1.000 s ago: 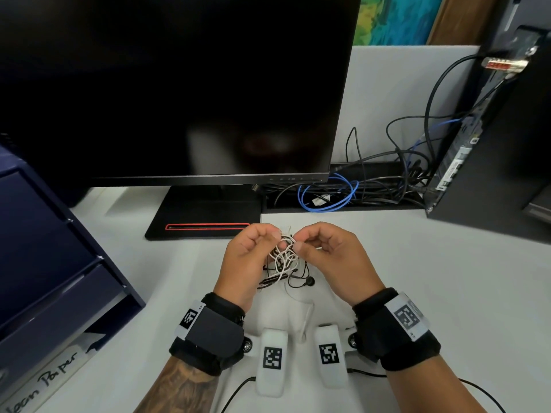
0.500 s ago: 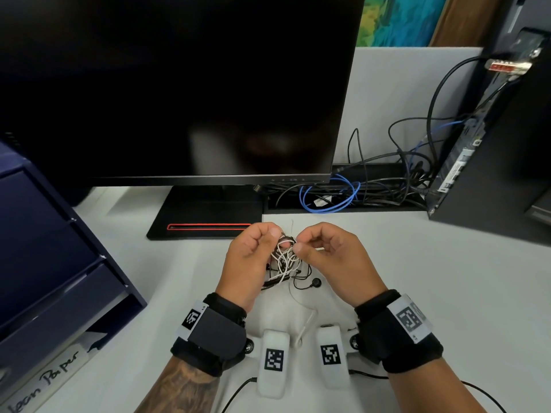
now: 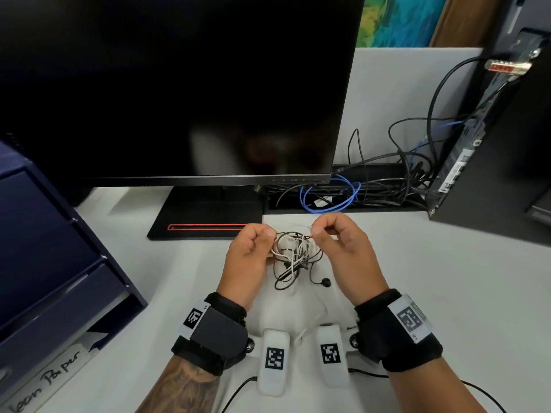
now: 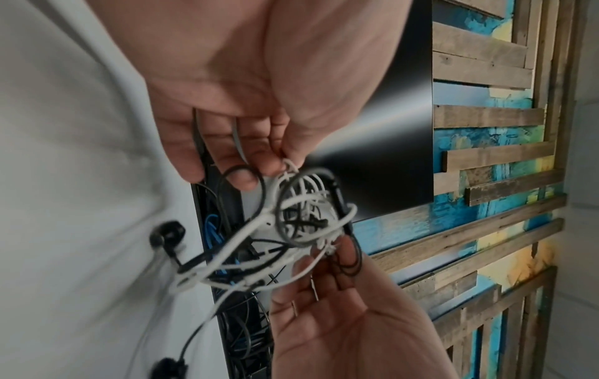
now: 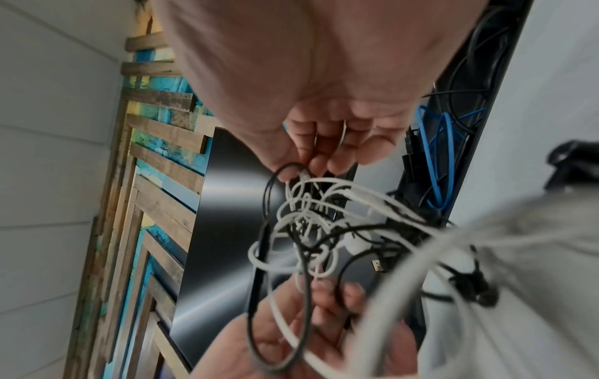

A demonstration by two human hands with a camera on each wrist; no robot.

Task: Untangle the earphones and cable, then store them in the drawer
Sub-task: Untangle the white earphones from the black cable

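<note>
A knot of white cable and black earphone wire (image 3: pixel 293 251) hangs between my two hands, just above the white desk. My left hand (image 3: pixel 253 248) pinches the left side of the tangle (image 4: pixel 301 212). Pulling at the other side, my right hand (image 3: pixel 337 242) pinches a strand at the top right of the tangle (image 5: pixel 311 230). One black earbud (image 3: pixel 326 282) dangles near the desk below the right hand, and a second earbud (image 4: pixel 168 366) shows low in the left wrist view. The navy drawer unit (image 3: pixel 50 263) stands at the left.
A dark monitor (image 3: pixel 179 90) on a black stand (image 3: pixel 205 213) fills the back. Behind the hands lies a tray of black and blue cables (image 3: pixel 331 195). A black computer tower (image 3: pixel 492 150) stands at the right. A sheet with handwriting (image 3: pixel 44 386) lies below the drawers.
My hands have drawn slightly apart, and the tangle between them has spread into wider loops. The earbud has shifted a little to the right.
</note>
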